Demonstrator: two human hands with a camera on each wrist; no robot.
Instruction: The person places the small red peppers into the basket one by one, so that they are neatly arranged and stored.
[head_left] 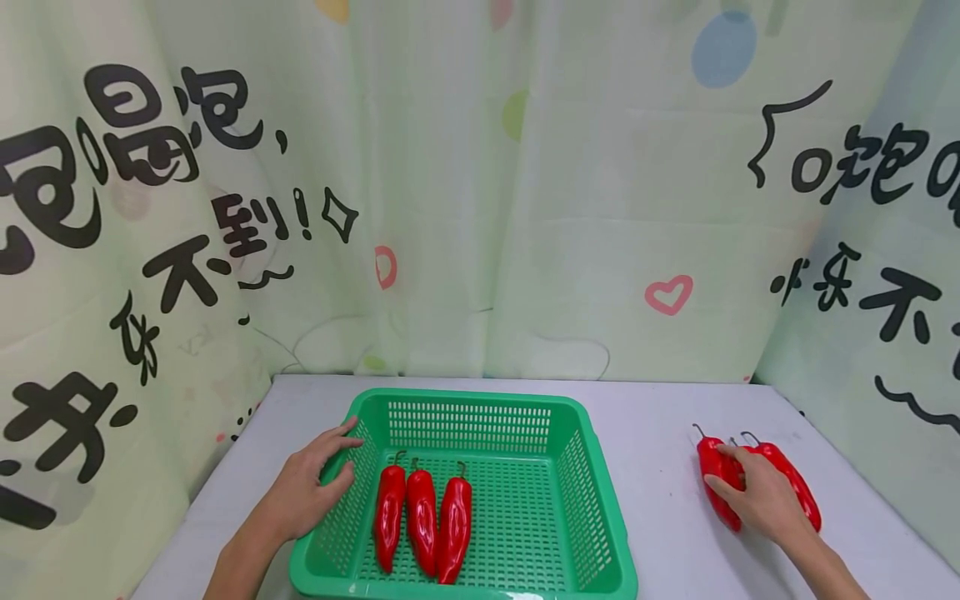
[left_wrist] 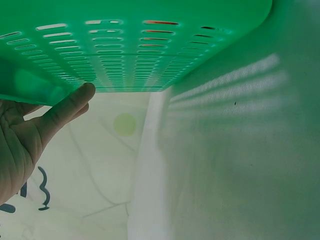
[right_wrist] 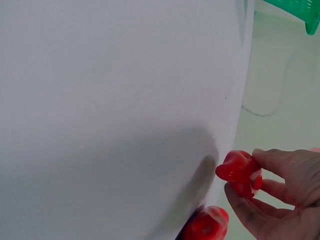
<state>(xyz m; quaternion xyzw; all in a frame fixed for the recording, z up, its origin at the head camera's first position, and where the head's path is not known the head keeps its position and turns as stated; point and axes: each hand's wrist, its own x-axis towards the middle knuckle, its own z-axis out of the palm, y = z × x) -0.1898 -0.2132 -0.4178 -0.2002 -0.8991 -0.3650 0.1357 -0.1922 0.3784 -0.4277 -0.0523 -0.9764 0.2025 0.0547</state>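
A green plastic basket stands on the table, with several rows of slots in its walls. Inside, toward its left, lie three glossy red chili peppers side by side. My left hand holds the basket's left rim; the left wrist view shows that hand against the wall. Over at the right, my right hand pinches a red chili pepper between thumb and fingers, seen end-on as a red pepper in the right wrist view. Another red pepper lies just beyond the hand.
The white table carries the basket and the peppers. Light curtains with black lettering and coloured shapes hang behind it and along both sides. Bare tabletop separates the basket from the peppers at the right.
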